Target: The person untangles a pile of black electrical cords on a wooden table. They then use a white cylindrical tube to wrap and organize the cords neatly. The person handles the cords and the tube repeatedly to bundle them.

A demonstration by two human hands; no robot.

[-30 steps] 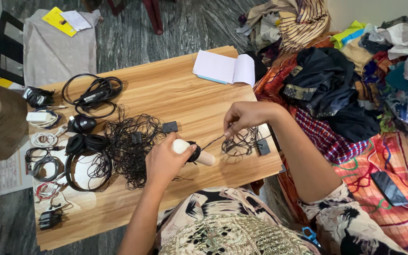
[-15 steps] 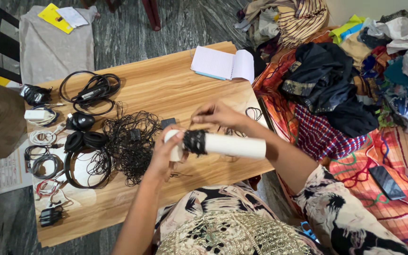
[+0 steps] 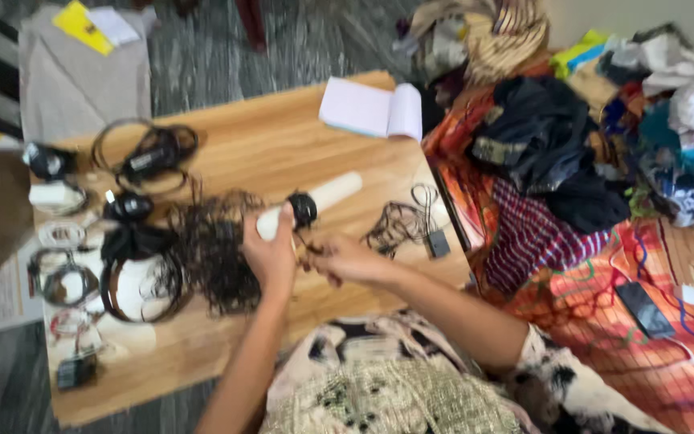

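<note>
Head | wooden table point(image 3: 283, 137), cables point(image 3: 210, 249) | grey floor point(image 3: 202, 56), heaped clothes point(image 3: 572, 153)

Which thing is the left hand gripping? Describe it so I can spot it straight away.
Start at the wooden table, near its front edge. The left hand grips a white plastic cylinder ringed by a black band. It is the only pale, rigid tube among dark tangled cables.

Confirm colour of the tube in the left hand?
White tube with a black band, head view.
</note>
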